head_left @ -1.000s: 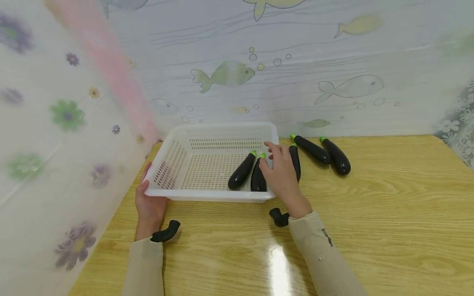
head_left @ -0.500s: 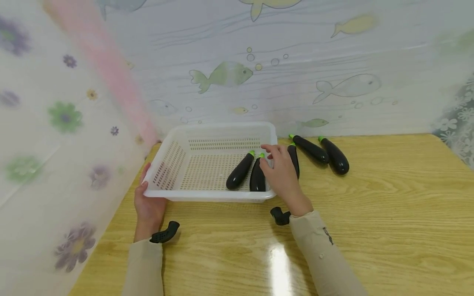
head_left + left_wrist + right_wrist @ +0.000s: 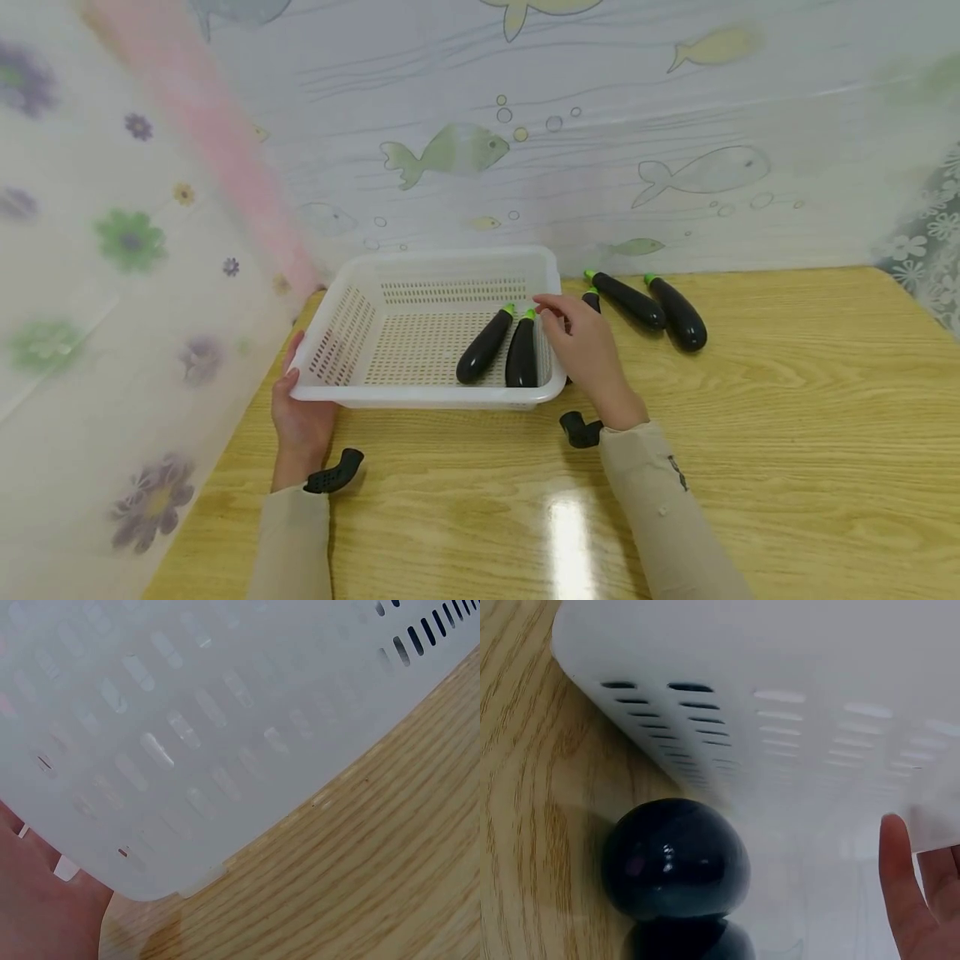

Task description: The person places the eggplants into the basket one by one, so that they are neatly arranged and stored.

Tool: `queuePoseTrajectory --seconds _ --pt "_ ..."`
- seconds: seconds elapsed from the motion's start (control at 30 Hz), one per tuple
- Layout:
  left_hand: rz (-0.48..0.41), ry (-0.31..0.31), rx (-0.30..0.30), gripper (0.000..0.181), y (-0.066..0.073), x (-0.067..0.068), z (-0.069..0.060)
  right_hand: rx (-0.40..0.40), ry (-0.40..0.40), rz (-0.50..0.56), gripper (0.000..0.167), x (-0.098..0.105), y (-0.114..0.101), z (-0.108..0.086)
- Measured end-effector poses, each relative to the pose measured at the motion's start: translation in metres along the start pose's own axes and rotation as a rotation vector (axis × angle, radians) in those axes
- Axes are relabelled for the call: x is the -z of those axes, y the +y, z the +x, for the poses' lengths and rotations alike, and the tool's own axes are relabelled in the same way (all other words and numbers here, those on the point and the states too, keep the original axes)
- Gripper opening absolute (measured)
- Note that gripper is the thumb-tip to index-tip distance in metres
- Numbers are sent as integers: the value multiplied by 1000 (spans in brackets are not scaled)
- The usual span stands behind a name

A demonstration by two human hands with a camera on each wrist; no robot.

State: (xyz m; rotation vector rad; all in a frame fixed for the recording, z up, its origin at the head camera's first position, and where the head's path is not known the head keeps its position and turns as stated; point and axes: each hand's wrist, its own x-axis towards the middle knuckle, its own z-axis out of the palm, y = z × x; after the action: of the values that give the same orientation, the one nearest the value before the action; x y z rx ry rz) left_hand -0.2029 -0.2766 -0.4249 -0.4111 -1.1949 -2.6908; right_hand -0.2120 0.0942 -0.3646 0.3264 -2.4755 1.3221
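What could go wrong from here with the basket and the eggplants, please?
The inside eggplants lie loose, so they might roll if the left hand, gripping the basket, tips it. The right hand, at its right side, could bump the nearest outside eggplant.

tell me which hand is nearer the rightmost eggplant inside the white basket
Right. The right hand is at the right rim of the basket, just beside that eggplant; the left hand grips the basket's near left corner, farther away.
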Motion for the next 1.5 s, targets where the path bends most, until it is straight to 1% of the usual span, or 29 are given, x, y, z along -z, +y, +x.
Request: queuePoseTrajectory --seconds 0.23,0.37,0.47,0.63,0.87,0.97,1.1,1.27,1.4,1.5 --pt "-20 5 2 56 1 -2 0 -21 51 5 26 4 4 1" --pt "15 4 3 55 1 -3 0 -56 74 3 26 7 7 2" --pt "24 2 3 55 1 -3 -1 -77 88 3 26 9 10 2" --pt "-30 2 7 56 2 -2 -2 -118 92 -14 27 9 16 1" --pt "13 13 4 55 2 -2 -2 -152 65 -27 29 9 25 2" --pt "14 9 6 55 2 -2 -2 -177 49 -43 29 9 26 1" --pt "12 10 4 55 1 -2 -2 -218 4 -66 30 7 29 1" --pt "16 14 1 54 1 0 -3 -227 -46 -87 32 3 35 0" --pt "-7 11 1 55 1 0 -2 -208 -88 -150 36 0 37 0" --pt "-24 -1 3 56 0 0 -1 -192 -126 -234 37 -1 37 -1"
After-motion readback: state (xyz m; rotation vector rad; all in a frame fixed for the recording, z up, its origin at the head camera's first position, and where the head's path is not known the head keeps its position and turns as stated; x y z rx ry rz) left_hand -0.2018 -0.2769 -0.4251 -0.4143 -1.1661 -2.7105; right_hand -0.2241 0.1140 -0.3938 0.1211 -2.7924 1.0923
